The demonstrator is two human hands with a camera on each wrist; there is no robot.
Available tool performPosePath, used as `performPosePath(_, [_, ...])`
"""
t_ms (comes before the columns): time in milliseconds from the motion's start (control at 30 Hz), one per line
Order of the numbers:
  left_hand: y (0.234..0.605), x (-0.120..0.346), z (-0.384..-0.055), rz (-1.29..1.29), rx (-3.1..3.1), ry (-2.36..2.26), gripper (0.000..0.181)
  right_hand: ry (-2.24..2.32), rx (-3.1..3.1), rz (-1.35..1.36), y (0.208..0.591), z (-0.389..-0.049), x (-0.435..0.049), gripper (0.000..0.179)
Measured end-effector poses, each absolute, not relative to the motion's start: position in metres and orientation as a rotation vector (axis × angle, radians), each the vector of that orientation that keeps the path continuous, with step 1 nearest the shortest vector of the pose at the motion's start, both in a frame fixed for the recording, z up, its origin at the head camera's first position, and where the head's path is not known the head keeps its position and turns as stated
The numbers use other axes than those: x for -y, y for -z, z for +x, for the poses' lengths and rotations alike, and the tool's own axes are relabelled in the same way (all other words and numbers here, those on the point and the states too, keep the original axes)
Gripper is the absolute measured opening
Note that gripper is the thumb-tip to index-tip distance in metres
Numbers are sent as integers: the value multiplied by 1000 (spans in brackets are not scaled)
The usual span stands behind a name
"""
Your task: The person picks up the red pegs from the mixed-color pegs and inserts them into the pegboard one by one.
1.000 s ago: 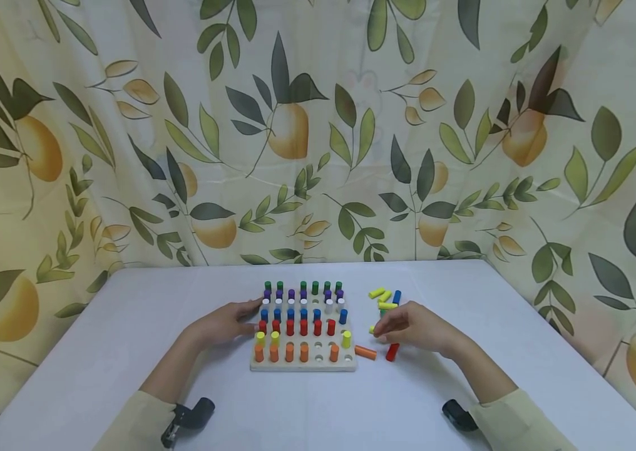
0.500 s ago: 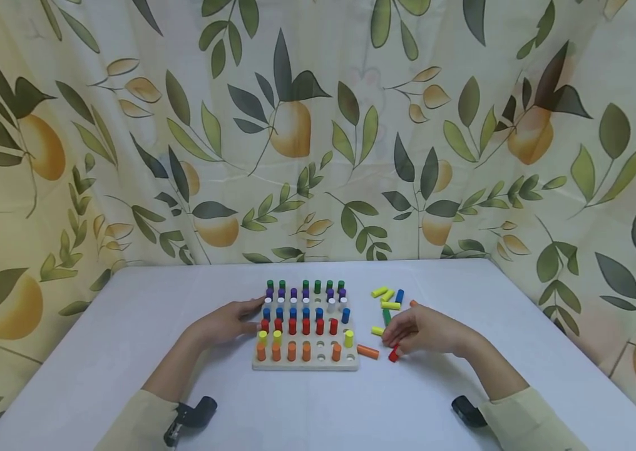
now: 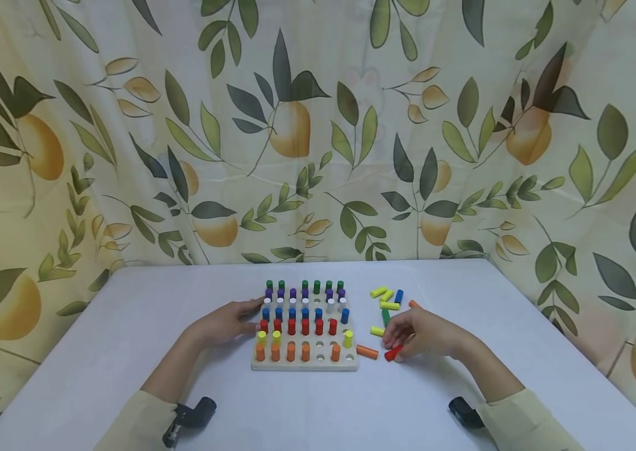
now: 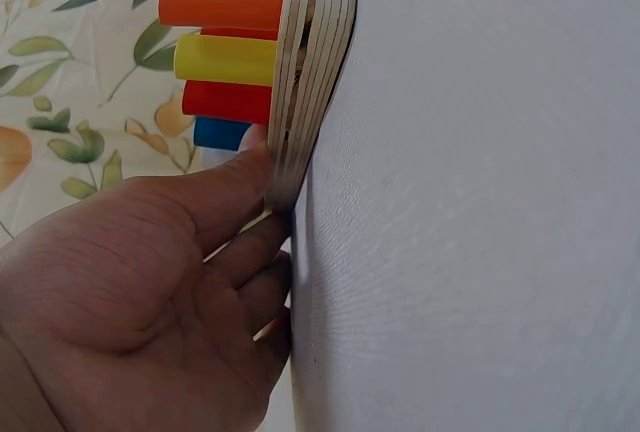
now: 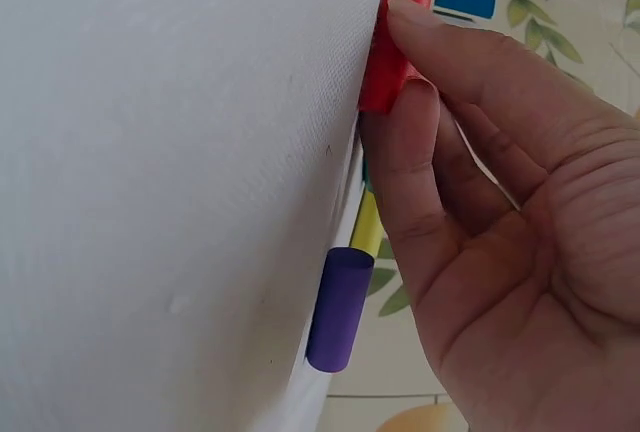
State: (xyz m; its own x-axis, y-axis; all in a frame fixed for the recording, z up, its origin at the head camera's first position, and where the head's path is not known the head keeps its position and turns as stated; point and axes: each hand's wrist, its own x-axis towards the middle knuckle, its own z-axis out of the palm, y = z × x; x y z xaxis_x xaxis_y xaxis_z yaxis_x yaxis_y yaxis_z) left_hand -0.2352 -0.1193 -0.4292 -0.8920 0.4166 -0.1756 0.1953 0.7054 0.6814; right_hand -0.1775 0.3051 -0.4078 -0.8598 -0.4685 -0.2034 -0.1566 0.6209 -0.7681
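A wooden pegboard with rows of coloured pegs stands mid-table. My left hand grips its left edge; in the left wrist view the thumb lies on the upper face, beside a blue peg, and the other fingers are against the side. To the right of the board, my right hand pinches a red peg between thumb and index finger. The right wrist view shows this red peg tilted, close over the white cloth. An orange peg lies between that hand and the board.
Loose yellow pegs, a blue peg and a green peg lie beyond the right hand. A purple peg shows near it in the right wrist view. A patterned curtain hangs behind the table.
My right hand has shifted slightly right and toward me, from near a yellow peg to the red one. It now pinches the red peg, which has turned. My left hand stays on the board.
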Motion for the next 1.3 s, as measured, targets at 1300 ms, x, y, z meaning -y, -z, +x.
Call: performPosePath(1300, [431, 120, -237, 491, -2589, -987, 65, 970, -2560, -611, 406, -176, -294, 17])
